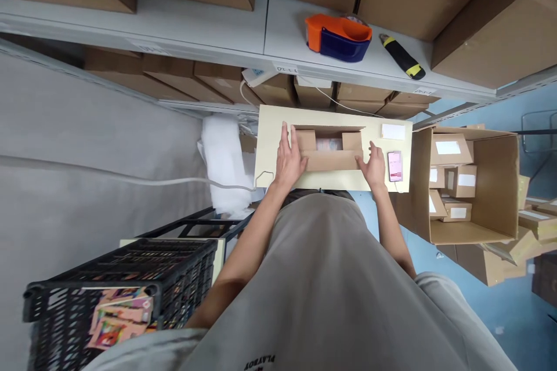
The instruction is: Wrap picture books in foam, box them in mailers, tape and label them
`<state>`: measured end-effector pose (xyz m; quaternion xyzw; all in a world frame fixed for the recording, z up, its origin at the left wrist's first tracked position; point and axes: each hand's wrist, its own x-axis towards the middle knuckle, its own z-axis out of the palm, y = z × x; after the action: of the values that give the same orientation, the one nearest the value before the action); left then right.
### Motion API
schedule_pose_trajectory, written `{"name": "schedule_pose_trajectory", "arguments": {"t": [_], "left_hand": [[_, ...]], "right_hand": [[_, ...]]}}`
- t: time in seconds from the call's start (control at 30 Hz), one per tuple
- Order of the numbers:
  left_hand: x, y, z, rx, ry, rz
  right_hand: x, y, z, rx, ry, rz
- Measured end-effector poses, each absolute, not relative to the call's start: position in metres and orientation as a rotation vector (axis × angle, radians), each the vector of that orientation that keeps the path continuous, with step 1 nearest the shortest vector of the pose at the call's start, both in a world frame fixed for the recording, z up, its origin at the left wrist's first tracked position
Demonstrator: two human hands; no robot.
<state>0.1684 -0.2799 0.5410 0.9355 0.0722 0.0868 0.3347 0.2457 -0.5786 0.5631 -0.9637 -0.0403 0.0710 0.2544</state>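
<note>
A small cardboard box lies on a cream tabletop in front of me, its top partly open. Both short end flaps are folded inward, and a long flap lies along the near side. Between the end flaps a pale, printed item shows inside; its kind cannot be made out. At the box's left end my left hand has its fingers stretched out and its thumb by the near corner. My right hand is at the right end, fingers apart, thumb touching the near flap's corner.
A phone and a white block lie right of the box. An orange-and-blue tape dispenser and a utility knife sit on the shelf above. A large carton with small boxes stands right; a black crate stands lower left.
</note>
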Motion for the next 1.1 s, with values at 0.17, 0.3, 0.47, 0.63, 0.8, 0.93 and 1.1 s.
{"name": "schedule_pose_trajectory", "arguments": {"t": [0.17,0.3,0.47,0.63,0.8,0.93,1.1], "left_hand": [[0.184,-0.277,0.536,2.483,0.097,0.276],[0.178,-0.277,0.522,2.396,0.185,0.283],[0.178,-0.276,0.499,2.273,0.226,0.319],[0.187,-0.288,0.481,2.245,0.335,0.427],[0.184,-0.304,0.468,2.177,0.412,0.514],[0.184,-0.303,0.464,2.204,0.349,0.513],[0.196,-0.29,0.469,2.31,0.227,0.427]], "right_hand": [[0.256,-0.574,0.562,-2.714,-0.332,0.167],[0.266,-0.581,0.551,-2.656,-0.554,0.108],[0.283,-0.584,0.519,-2.457,-0.587,0.057],[0.302,-0.568,0.502,-2.368,-0.566,-0.015],[0.309,-0.552,0.496,-2.325,-0.544,-0.099],[0.304,-0.552,0.493,-2.346,-0.513,-0.154],[0.297,-0.55,0.488,-2.391,-0.428,-0.23]]}}
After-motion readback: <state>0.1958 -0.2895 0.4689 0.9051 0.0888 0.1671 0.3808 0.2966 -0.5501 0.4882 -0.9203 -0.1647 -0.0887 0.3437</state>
